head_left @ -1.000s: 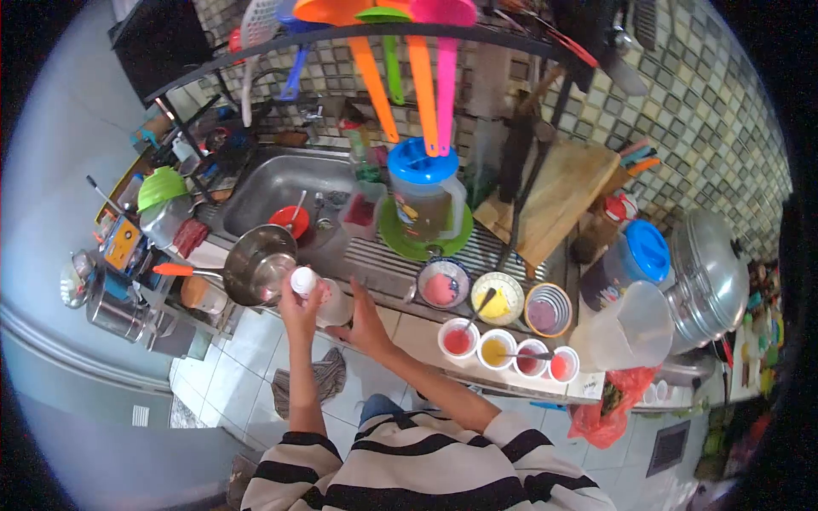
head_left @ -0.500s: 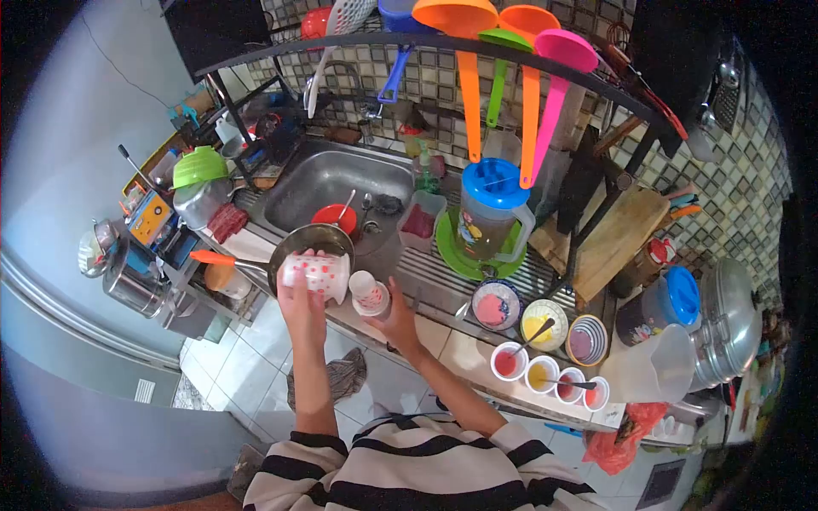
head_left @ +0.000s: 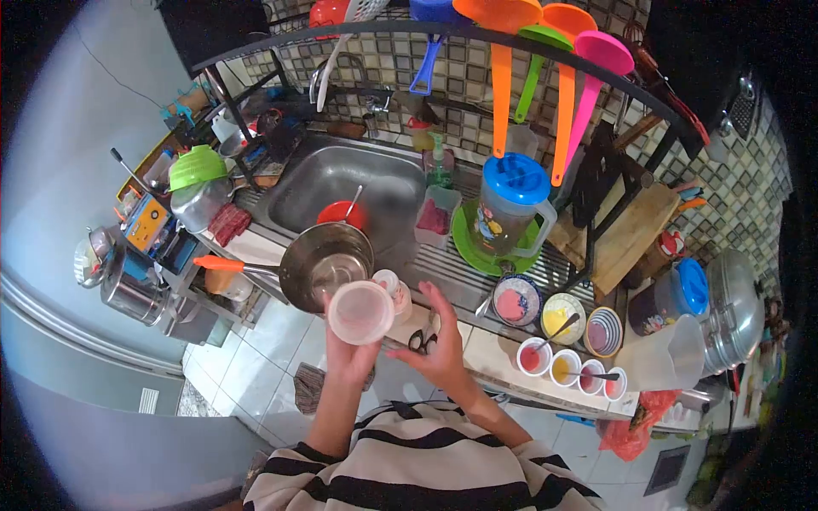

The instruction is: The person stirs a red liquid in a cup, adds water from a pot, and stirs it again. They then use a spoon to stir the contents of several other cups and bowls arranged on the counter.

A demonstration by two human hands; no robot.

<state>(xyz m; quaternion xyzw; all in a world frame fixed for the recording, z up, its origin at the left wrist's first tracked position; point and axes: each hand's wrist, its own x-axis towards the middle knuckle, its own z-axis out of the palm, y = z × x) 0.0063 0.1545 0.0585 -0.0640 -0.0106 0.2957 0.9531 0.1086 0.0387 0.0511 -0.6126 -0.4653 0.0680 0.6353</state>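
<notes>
My left hand [head_left: 348, 358] is wrapped round a translucent cup [head_left: 360, 312], its round end turned up toward the camera. Just right of it, my right hand [head_left: 436, 341] has its fingers spread, with nothing in it. A small stack of white cups with red marks [head_left: 400, 300] stands at the counter's front edge, behind and between my hands. The steel pan [head_left: 307, 271] with an orange handle lies behind my left hand. Black-handled scissors [head_left: 419, 341] show beside my right hand.
Behind the pan is a steel sink [head_left: 294, 200] holding a red bowl [head_left: 334, 213]. A blue-lidded pitcher [head_left: 511, 209] stands on a green plate. Bowls and small cups of coloured contents [head_left: 534, 357] line the counter at right. Ladles [head_left: 501, 94] hang from the overhead rack [head_left: 400, 27].
My left hand has turned its cup from lying sideways to end-up. My right hand has let go of the small cups, which now stand on the counter, and has opened. The view has shifted slightly.
</notes>
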